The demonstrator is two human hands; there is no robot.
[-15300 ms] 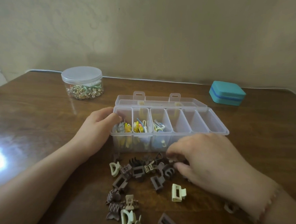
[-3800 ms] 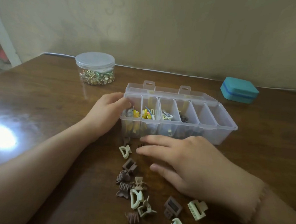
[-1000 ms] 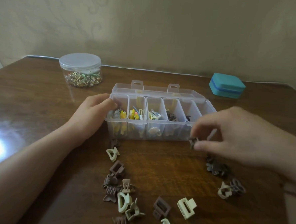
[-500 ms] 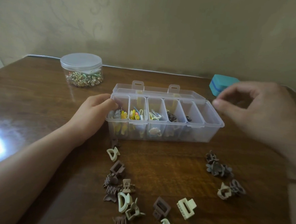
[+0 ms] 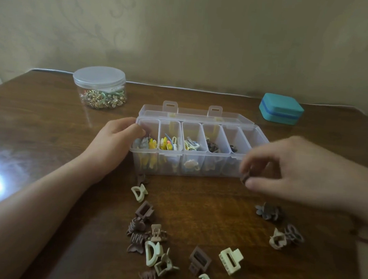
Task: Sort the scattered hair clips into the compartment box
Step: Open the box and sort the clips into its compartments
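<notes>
At table centre: our left hand [image 5: 111, 143] rests curled against the compartment box [image 5: 196, 148], our right hand [image 5: 288, 171] pinches one small brown clip [image 5: 245, 178] before its right end, awaiting, we judge, a lift into a brown-clip compartment.

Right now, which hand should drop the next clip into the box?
Right hand: it already pinches a brown clip by the compartment box. Left hand steadies the box's end.

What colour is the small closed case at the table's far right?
Teal case with a darker blue band; head view.
</notes>
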